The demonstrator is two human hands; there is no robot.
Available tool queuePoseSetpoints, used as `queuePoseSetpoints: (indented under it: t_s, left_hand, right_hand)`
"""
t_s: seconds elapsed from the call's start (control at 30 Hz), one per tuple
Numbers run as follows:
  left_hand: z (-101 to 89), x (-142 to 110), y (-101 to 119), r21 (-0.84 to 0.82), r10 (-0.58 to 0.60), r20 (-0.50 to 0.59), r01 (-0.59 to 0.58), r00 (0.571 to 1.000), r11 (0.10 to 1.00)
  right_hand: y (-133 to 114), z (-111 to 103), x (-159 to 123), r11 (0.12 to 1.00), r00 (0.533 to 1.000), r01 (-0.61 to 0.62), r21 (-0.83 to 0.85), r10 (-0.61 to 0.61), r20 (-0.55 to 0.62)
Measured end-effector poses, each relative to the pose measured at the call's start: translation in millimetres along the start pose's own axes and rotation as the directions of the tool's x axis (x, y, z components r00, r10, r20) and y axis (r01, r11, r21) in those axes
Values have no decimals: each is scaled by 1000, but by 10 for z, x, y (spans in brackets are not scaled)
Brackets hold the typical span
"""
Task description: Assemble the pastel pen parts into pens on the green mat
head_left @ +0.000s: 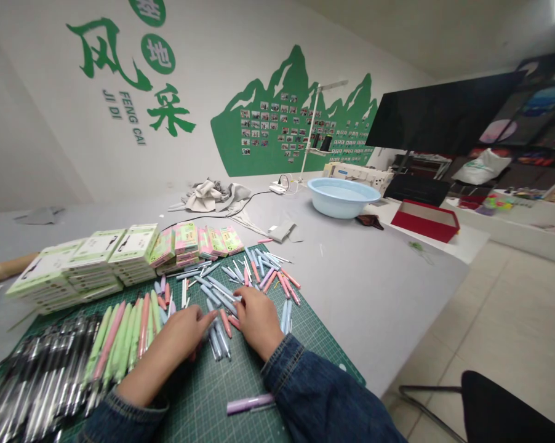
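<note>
My left hand [187,329] rests low over the green cutting mat [197,406], fingers curled in beside light-blue pen parts [219,338]. Its fingertips are partly hidden, so I cannot tell what they grip. Close by on the right, my right hand [259,317] has bent fingers at the end of the blue pen barrels [217,292]. What lies between those fingers is hidden. A coral pen part [225,323] lies between the hands. More blue, pink and purple parts [263,271] are scattered beyond them, and a purple pen barrel [250,403] lies nearer me.
Clear-and-black pen parts [42,363] and a row of green and pink pens [125,335] lie left. Behind them stand white-green boxes [134,246] and small pink-green boxes [185,240]. Farther off are a blue basin [342,197], crumpled cloth [215,197] and a red box [425,221].
</note>
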State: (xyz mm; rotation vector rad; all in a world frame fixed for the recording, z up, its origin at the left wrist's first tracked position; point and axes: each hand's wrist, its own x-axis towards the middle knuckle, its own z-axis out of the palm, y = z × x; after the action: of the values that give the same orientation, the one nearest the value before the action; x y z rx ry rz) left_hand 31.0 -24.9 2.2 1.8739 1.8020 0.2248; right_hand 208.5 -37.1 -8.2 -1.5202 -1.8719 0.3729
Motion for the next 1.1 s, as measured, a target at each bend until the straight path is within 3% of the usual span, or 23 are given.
queuePoseSetpoints:
  t_s: [0.23,0.37,0.77,0.93,1.1]
  left_hand:
    - [-183,20,-1,-13,9,-59,-10,998,1000]
    - [-290,34,-31,3,-17,-81,18,997,1000]
    - [-857,-33,-235,49,-134,-298,155,945,987]
    - [-823,95,-274,67,-153,-293,180,944,981]
    - [-614,216,-245,292,-66,-323,165,944,942]
  right_hand:
    - [273,-141,254,939,974,-205,-276,168,-150]
    - [306,-106,329,876,974,-227,-425,196,-116]
    - [335,-55,330,834,966,-255,-488,241,-94]
    - [323,-85,297,824,966,-254,-506,242,-91]
    - [280,-130,248,823,956,-291,-488,270,-115]
